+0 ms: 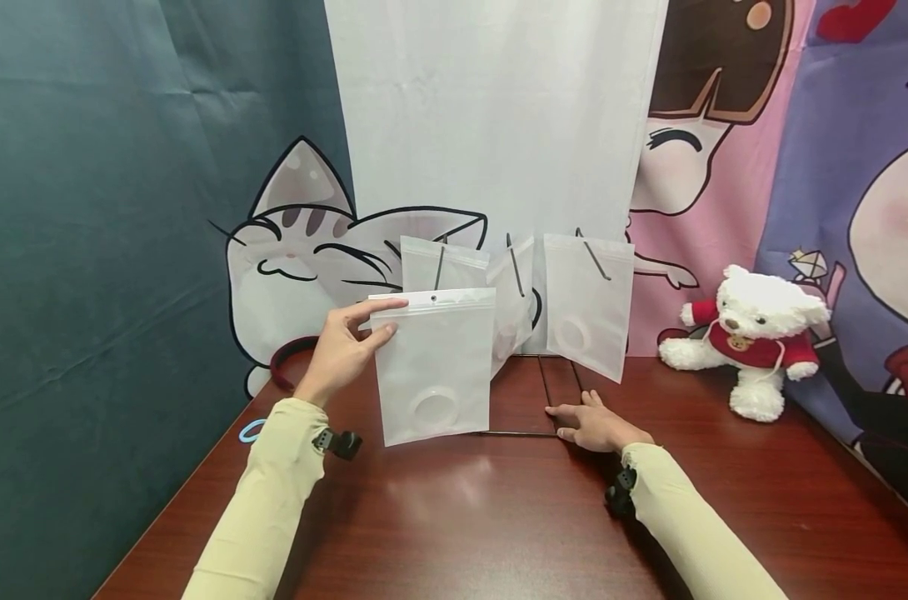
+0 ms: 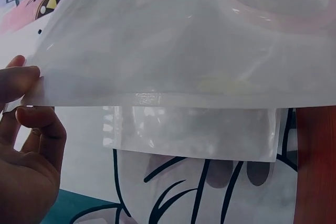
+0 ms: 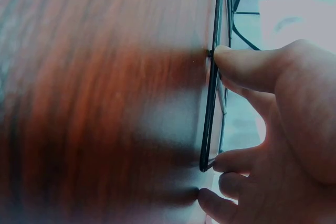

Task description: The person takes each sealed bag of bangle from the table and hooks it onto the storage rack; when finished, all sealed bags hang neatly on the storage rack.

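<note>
My left hand [image 1: 346,346] pinches the upper left corner of a white zip bag [image 1: 435,358], thumb in front. A pale ring-shaped object [image 1: 435,407] shows through near the bag's bottom. In the left wrist view the bag [image 2: 136,51] spans the upper part, its edge between thumb and fingers. My right hand [image 1: 600,422] rests on the front corner of a black wire rack [image 1: 517,434], fingers spread. In the right wrist view its thumb [image 3: 247,66] presses the rack's wire [image 3: 211,108]. Behind, bags hang on hooks: one left [image 1: 422,260], one middle [image 1: 506,312], one right [image 1: 589,292].
A white teddy bear [image 1: 757,342] in red sits at the table's right rear. A dark red hoop [image 1: 283,360] and a light blue ring [image 1: 251,431] lie at the left. Printed cloths [image 1: 499,108] hang behind the brown table [image 1: 454,533].
</note>
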A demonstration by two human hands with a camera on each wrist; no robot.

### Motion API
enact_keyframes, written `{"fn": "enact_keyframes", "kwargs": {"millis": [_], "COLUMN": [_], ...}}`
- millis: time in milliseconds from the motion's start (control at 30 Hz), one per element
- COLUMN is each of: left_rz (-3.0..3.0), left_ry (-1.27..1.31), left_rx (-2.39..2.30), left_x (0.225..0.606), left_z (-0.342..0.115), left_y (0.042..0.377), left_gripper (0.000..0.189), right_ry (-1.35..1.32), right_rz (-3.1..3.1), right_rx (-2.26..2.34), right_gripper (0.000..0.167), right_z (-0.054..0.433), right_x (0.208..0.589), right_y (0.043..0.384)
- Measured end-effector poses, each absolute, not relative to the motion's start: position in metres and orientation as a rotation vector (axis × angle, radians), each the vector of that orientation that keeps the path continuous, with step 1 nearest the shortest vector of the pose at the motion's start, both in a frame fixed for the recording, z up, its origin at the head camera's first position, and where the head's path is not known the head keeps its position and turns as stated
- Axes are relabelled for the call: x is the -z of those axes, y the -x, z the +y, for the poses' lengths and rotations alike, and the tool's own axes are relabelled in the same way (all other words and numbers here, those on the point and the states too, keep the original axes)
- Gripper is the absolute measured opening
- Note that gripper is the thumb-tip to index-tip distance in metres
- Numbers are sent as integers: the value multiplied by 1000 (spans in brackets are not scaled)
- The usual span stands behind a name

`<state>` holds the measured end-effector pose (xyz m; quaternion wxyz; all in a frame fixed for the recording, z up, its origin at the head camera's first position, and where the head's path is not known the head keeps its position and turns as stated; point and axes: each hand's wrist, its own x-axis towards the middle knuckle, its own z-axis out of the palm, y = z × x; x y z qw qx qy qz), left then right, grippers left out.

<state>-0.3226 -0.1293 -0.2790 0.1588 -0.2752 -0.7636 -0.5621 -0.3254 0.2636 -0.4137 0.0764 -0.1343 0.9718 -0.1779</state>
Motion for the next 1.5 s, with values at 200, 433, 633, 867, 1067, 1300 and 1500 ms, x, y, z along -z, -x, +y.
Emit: {"fn": "enact_keyframes", "kwargs": {"millis": [200, 433, 633, 867, 1067, 1300, 1500], "left_rz": [-2204, -2208, -2224, -2270, -2262, -2272, -2384], "left_ry": [773, 747, 712, 674, 716, 750, 689], "left_rx": [1562, 1510, 1442, 1259, 1119, 854, 709], "left_x": [280, 281, 280, 284, 289, 284, 280], "left_z": [-127, -125, -123, -119, -118, -112, -104], "left_y": [328, 336, 343, 351, 356, 361, 368], "left_gripper": [35, 35, 36, 43, 52, 59, 66], "right_ry": [386, 402, 436, 435, 442, 432, 434], "right_rz": [2904, 2912, 2925, 2929, 2934, 2922, 2913], "right_rx": [538, 546, 542, 558, 539, 550, 549], "right_gripper": [46, 46, 45, 45, 45, 45, 46], "right_z": [263, 263, 265, 265, 265, 265, 265], "right_x": [413, 415, 415, 415, 416, 416, 415], "right_y": [325, 325, 324, 323, 324, 325, 325]}}
